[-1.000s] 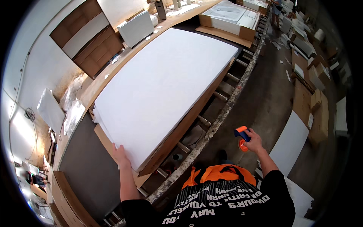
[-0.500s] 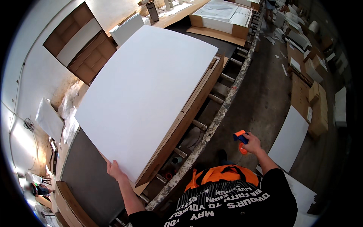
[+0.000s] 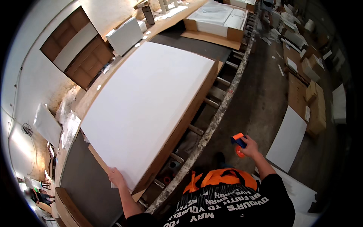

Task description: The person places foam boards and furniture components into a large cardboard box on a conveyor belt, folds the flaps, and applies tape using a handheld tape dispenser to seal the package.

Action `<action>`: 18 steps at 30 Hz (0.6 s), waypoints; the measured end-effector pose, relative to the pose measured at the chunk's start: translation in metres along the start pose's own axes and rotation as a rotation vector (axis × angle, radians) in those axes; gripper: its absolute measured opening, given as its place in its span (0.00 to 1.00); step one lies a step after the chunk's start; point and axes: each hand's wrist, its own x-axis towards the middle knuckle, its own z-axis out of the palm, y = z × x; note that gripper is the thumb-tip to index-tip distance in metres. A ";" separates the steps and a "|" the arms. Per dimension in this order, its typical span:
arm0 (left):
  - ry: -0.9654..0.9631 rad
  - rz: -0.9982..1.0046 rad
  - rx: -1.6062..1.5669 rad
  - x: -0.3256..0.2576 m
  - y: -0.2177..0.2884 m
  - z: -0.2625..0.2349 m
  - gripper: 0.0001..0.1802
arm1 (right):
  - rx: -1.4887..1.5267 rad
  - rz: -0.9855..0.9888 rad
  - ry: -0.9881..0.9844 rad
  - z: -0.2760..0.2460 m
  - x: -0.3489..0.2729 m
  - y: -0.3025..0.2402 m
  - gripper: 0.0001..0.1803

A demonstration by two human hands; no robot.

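Gripping the near corner of a big, flat white panel (image 3: 151,109) with the left hand (image 3: 116,178), fingers curled over its smooth edge, the slab lying along the dark grey workbench (image 3: 81,189) on a thin brown cardboard sheet (image 3: 181,126) that shows along its right side. Held out over the rough concrete floor (image 3: 261,98), off the bench's right edge: right hand (image 3: 248,147) wrapped around an orange and blue tape dispenser (image 3: 238,143). Leaning beyond that hand, another white rectangular board (image 3: 289,138), with brown cartons (image 3: 315,109) stacked behind.
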 end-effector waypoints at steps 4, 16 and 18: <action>-0.225 0.079 0.140 0.001 -0.015 -0.019 0.16 | 0.077 0.016 0.059 0.008 -0.006 0.021 0.39; -0.382 0.425 0.507 0.008 0.036 0.026 0.38 | 0.059 -0.108 0.090 0.016 0.018 -0.018 0.36; -0.409 0.433 0.489 0.012 0.046 0.025 0.37 | 0.086 -0.137 0.105 0.019 0.027 -0.017 0.37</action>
